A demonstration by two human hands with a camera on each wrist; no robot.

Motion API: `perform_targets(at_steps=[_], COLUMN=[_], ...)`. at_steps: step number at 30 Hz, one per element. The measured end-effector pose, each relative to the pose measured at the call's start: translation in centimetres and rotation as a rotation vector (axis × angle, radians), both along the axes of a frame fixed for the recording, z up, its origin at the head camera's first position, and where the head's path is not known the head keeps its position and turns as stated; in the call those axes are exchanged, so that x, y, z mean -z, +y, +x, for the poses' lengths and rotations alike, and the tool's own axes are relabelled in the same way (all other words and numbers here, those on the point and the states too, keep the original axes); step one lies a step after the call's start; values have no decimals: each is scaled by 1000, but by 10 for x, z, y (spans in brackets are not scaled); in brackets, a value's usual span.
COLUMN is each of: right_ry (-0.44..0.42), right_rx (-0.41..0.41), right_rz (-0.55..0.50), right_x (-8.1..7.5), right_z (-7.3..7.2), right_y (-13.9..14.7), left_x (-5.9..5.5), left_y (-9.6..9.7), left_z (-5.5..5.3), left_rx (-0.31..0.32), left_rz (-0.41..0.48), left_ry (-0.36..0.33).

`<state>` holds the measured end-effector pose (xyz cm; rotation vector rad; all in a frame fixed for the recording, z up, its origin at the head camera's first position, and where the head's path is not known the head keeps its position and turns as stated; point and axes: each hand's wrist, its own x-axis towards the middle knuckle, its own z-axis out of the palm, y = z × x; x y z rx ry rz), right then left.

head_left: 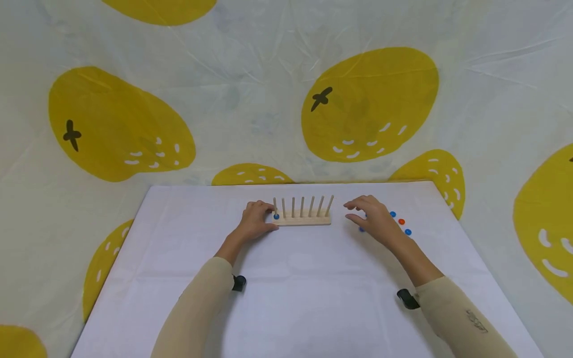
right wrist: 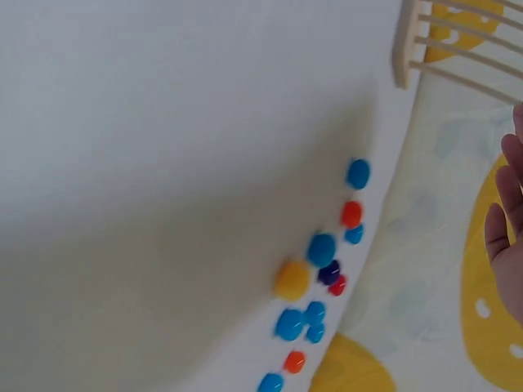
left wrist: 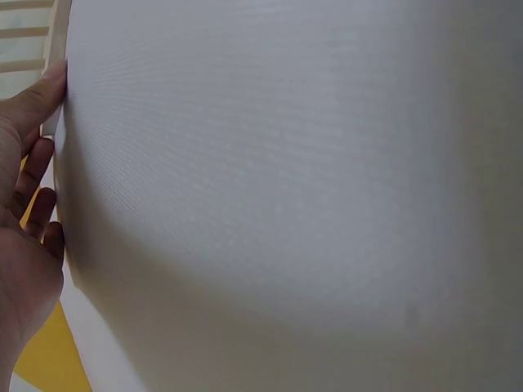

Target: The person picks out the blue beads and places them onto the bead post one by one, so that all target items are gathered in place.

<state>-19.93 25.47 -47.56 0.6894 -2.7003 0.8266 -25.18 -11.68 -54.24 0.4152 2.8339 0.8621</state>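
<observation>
- Wooden peg rack (head_left: 304, 221), centre of frame: long axis left to right, pegs (head_left: 302, 207) upward; probably light, stiff, best held by its ends.
- Left hand (head_left: 254, 222): thumb and fingers grip its left end.
- Right hand (head_left: 377, 219), right of centre: fingers parted from thumb, apparently holding nothing.
- Blue bead (head_left: 276, 217): low on leftmost peg.

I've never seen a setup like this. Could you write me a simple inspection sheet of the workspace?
Surface: white-covered table, faint creases.
Job's things: wooden peg rack with seven pegs; one blue bead low on the leftmost peg in the head view; loose beads to the rack's right, including blue, red and yellow ones.
Clutter: nothing seen.
Hands: left hand holds the rack's left end; right hand is near the loose beads, thumb and fingers apart, no bead seen between them.
Cables: nothing seen.
Surroundings: pale backdrop with yellow fruit-like shapes.
</observation>
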Motion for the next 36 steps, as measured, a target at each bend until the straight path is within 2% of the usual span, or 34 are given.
perform_targets(at_steps=[4, 7, 16, 22, 36], right_ry=[-94, -126, -141, -195, -255], right_rx=[42, 60, 61, 74, 105], right_rz=[28, 73, 180, 258, 283], right_x=[12, 20, 33, 39, 46], right_z=[4, 6, 9, 8, 8], right_y=[15, 24, 37, 41, 42], left_x=[-1, -2, -2, -2, -3], left_y=[1, 2, 1, 0, 1], left_z=[2, 2, 2, 2, 2], left_rx=[-6, -2, 5, -5, 1], left_rz=[4, 18, 25, 22, 14], left_ry=[2, 0, 2, -5, -15])
